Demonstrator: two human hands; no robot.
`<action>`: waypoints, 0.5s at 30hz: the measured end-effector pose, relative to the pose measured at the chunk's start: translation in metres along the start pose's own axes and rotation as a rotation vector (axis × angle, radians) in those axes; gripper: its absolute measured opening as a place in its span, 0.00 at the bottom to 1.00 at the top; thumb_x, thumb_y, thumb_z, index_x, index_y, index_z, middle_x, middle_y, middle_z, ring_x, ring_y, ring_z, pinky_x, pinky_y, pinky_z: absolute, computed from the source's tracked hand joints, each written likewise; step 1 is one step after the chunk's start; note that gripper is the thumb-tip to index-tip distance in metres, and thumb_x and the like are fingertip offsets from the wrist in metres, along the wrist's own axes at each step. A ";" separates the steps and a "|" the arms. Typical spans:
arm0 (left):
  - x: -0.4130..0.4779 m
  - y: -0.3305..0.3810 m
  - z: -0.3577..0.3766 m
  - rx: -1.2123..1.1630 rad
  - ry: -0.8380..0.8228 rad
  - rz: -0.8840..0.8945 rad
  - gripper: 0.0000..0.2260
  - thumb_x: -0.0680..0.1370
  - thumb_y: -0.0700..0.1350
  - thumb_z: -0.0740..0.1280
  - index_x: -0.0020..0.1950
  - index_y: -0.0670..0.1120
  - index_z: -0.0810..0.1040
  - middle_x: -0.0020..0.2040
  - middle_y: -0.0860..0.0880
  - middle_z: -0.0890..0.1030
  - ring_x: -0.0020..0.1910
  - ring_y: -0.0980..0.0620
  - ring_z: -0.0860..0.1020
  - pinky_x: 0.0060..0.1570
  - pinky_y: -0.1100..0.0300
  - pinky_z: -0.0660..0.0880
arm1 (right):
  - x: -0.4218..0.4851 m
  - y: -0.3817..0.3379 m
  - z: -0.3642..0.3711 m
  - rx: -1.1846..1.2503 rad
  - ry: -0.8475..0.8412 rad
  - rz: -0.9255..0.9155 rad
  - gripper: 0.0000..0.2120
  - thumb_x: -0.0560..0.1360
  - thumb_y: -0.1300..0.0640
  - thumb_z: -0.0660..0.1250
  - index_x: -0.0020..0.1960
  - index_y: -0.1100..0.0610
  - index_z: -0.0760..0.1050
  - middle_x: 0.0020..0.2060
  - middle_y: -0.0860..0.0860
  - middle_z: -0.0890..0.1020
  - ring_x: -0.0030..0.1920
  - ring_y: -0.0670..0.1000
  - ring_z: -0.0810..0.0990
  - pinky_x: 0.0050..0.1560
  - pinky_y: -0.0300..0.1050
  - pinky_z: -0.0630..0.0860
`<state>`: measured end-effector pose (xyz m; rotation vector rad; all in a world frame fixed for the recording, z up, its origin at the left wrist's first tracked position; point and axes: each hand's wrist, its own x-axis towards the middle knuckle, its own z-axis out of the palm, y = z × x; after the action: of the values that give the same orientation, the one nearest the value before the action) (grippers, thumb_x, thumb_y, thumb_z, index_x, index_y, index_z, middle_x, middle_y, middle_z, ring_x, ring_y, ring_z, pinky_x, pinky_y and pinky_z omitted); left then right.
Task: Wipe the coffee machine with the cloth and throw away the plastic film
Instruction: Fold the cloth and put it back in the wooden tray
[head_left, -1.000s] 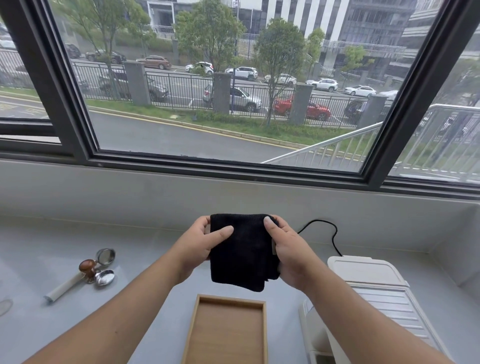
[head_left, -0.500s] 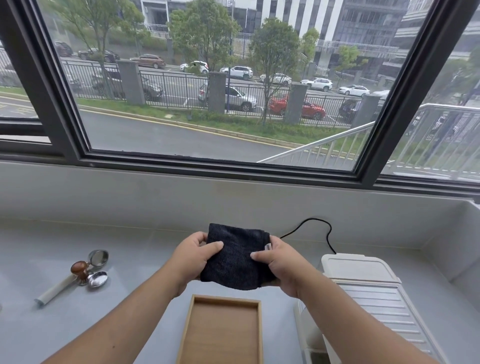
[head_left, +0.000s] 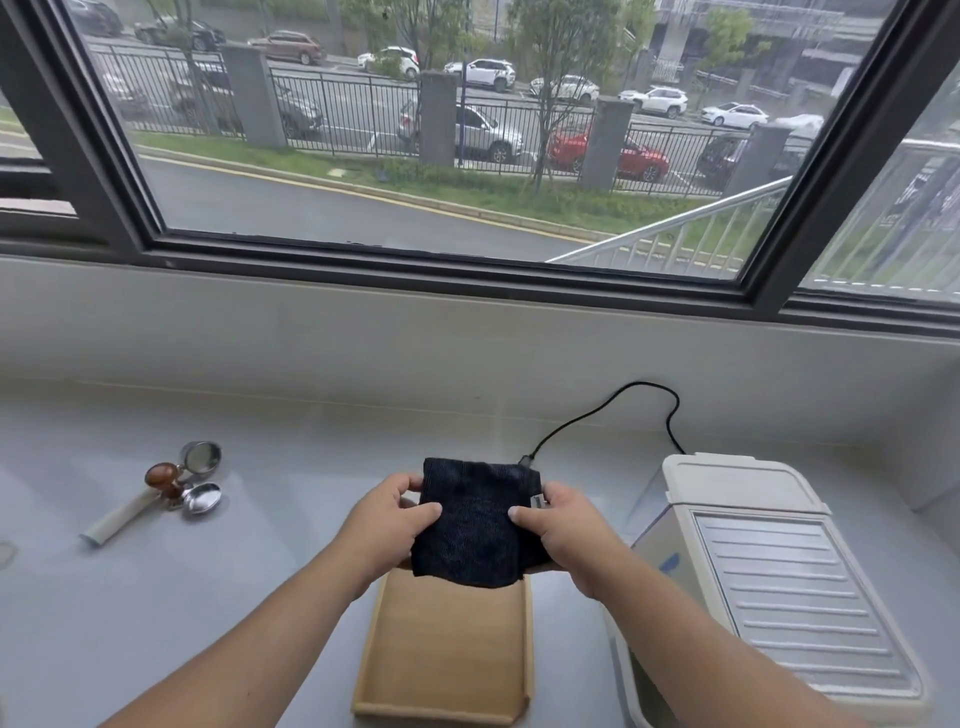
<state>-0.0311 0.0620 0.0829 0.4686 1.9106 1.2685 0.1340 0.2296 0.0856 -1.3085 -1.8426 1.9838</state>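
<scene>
Pale grey counter (head_left: 218, 597) runs beneath a wide window; street, fence and parked cars fill the upper frame.

Cloth (head_left: 475, 525): dark, folded to a rough square, held at centre frame just above the far end of a shallow wooden tray (head_left: 441, 660). Left hand (head_left: 387, 525) is closed on its left edge, thumb on top and fingers curled beneath. Right hand (head_left: 566, 532) is closed on the right edge in the same manner. Neither hand holds anything else.

Handling assessment: the cloth appears soft, light and limp; its lower edge sags where unsupported. It should bunch easily and carries no breakage risk. A pinch at the folded edges, or a full palm grip once wadded, looks adequate for wiping.

Coffee machine (head_left: 769, 587): cream-coloured, lower right of frame, just beside the right forearm. Its ribbed top panel looks rigid and smooth, so the cloth may slide readily over the ridges. A black cable (head_left: 613, 402) loops from behind it toward centre.

Plastic film: a translucent sheen on the machine's left face may be film; this cannot be confirmed.

Writing and labels: a small tag shows at the cloth's right edge and a blue mark on the machine's side; neither is legible. No brand is readable.

Other items: a tamper and scoops (head_left: 179, 483) lie at left, well apart from the hands.
</scene>
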 end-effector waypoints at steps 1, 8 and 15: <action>0.001 -0.006 0.001 0.012 0.004 -0.010 0.07 0.82 0.42 0.69 0.57 0.52 0.81 0.53 0.37 0.83 0.46 0.39 0.87 0.38 0.46 0.86 | 0.001 0.007 0.001 -0.004 0.001 0.009 0.08 0.79 0.63 0.70 0.57 0.56 0.80 0.52 0.58 0.87 0.47 0.60 0.89 0.38 0.58 0.86; 0.007 -0.057 0.007 0.052 0.017 -0.092 0.04 0.81 0.42 0.71 0.53 0.50 0.82 0.43 0.48 0.83 0.43 0.48 0.85 0.42 0.45 0.87 | 0.010 0.058 0.010 -0.055 0.002 0.076 0.08 0.77 0.62 0.72 0.53 0.50 0.82 0.49 0.55 0.88 0.41 0.56 0.89 0.36 0.54 0.86; 0.016 -0.107 0.014 0.126 0.024 -0.138 0.08 0.80 0.44 0.70 0.55 0.58 0.80 0.47 0.45 0.82 0.48 0.46 0.85 0.41 0.50 0.87 | 0.020 0.097 0.026 -0.059 -0.016 0.138 0.11 0.79 0.62 0.69 0.57 0.49 0.81 0.53 0.54 0.86 0.50 0.59 0.87 0.40 0.57 0.87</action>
<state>-0.0185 0.0351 -0.0219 0.3804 2.0142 1.0743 0.1476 0.1986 -0.0115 -1.4780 -1.8798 2.0252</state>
